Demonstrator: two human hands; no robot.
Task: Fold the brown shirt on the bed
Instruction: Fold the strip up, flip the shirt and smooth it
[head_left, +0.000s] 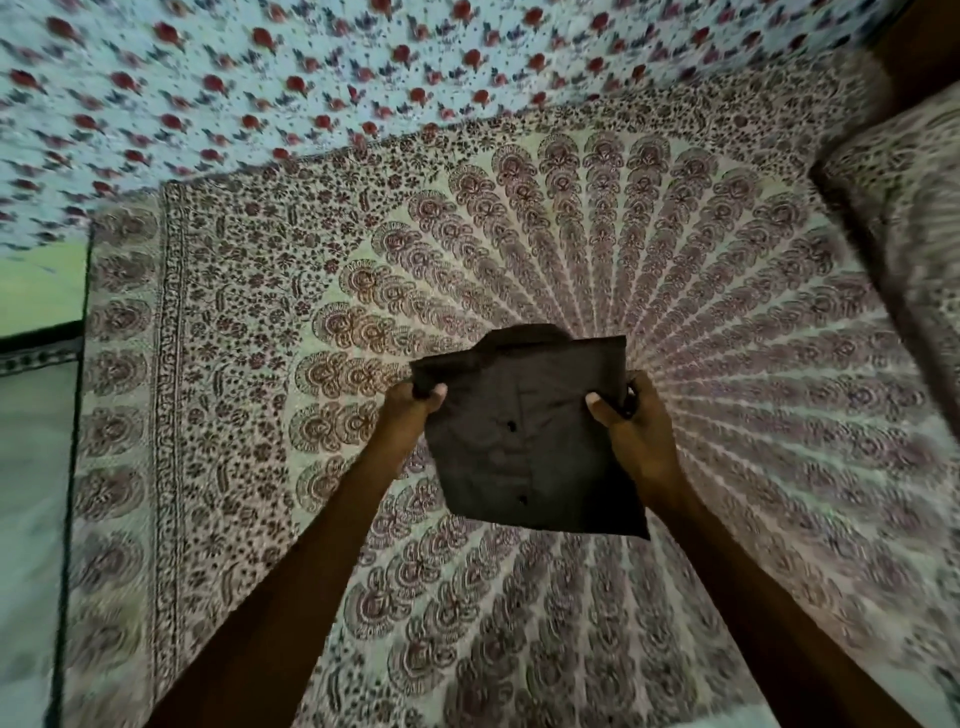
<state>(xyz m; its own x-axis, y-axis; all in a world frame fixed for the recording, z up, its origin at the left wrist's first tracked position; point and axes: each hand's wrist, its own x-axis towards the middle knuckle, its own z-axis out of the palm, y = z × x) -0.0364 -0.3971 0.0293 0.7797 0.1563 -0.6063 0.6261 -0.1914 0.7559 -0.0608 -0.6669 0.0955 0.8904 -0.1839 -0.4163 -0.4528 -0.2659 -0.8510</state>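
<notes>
The brown shirt (524, 436) is folded into a compact rectangle with its collar at the far end and dark buttons down the front. It is held up above the bed (519, 244), which is covered by a patterned peacock-print sheet. My left hand (413, 410) pinches the shirt's left edge near the top, thumb on the front. On the other side, my right hand (631, 426) grips the right edge the same way. The shirt's lower edge hangs free.
A pillow (904, 234) in the same print lies at the right of the bed. A blue cloth with red flowers (260, 78) hangs behind the bed. The bed's left edge (83, 415) borders a pale floor.
</notes>
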